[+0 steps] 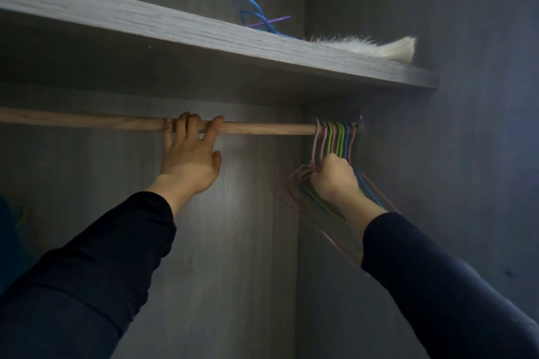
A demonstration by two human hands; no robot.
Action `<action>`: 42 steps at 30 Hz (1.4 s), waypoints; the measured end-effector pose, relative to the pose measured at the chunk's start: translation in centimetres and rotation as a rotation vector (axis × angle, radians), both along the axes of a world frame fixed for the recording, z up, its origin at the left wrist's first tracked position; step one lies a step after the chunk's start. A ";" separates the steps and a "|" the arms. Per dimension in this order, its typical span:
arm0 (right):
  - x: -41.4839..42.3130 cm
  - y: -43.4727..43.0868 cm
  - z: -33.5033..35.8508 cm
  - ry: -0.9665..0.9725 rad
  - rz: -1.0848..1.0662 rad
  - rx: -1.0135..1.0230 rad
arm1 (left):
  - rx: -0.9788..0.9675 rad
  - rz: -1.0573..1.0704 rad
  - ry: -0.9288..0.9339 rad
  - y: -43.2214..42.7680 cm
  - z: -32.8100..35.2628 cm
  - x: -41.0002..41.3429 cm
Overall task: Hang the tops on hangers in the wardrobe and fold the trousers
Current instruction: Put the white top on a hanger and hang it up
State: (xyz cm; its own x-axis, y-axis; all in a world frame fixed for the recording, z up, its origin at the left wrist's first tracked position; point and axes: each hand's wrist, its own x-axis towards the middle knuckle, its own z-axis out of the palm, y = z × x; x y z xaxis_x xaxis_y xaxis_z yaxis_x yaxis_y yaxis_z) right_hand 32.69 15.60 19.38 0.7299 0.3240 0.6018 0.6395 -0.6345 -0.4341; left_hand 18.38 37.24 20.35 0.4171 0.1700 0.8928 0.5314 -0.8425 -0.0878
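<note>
A wooden rail runs across the inside of the wardrobe. My left hand reaches up and its fingers curl over the rail near the middle. At the rail's right end hangs a bunch of several thin hangers in pink, green and blue. My right hand grips the necks of these hangers just below their hooks. The hangers carry no clothes. No tops or trousers show in this view.
A grey shelf lies above the rail, holding loose blue and purple hangers and a white furry item. The wardrobe's right wall stands close to the hanger bunch. Something dark teal hangs at the left edge.
</note>
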 end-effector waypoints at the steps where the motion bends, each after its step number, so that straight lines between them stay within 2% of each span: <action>1: 0.2 0.1 0.0 0.014 0.025 0.044 | -0.001 0.002 -0.002 0.0 0.0 0.0; 10: 0.7 2.2 -1.1 0.085 0.223 0.343 | -0.015 0.030 0.036 0.2 0.1 0.1; 16: -2.3 1.7 -2.2 0.225 0.305 0.372 | -0.083 0.009 0.106 -0.8 0.3 -0.5; 22: -5.6 0.3 -0.8 0.144 0.230 0.326 | -0.103 0.048 0.233 -2.2 0.6 -1.4; 27: -7.7 -0.5 -2.5 0.212 0.204 0.354 | -0.158 -0.058 0.268 -2.7 0.3 -3.0; 30: -9.2 -2.1 -6.5 0.345 0.158 0.350 | -0.204 -0.161 0.228 -4.3 -2.5 -3.4; 33: -10.5 -5.5 -10.3 0.485 0.093 0.372 | -0.319 -0.269 0.269 -7.2 -7.1 -3.1; 39: -14.2 -17.1 -16.9 0.548 -0.050 0.323 | -0.557 -0.499 0.385 -16.5 -19.3 -2.2; 42: -15.9 -23.6 -19.7 0.649 -0.083 0.283 | -0.702 -0.609 0.308 -22.3 -25.2 -2.3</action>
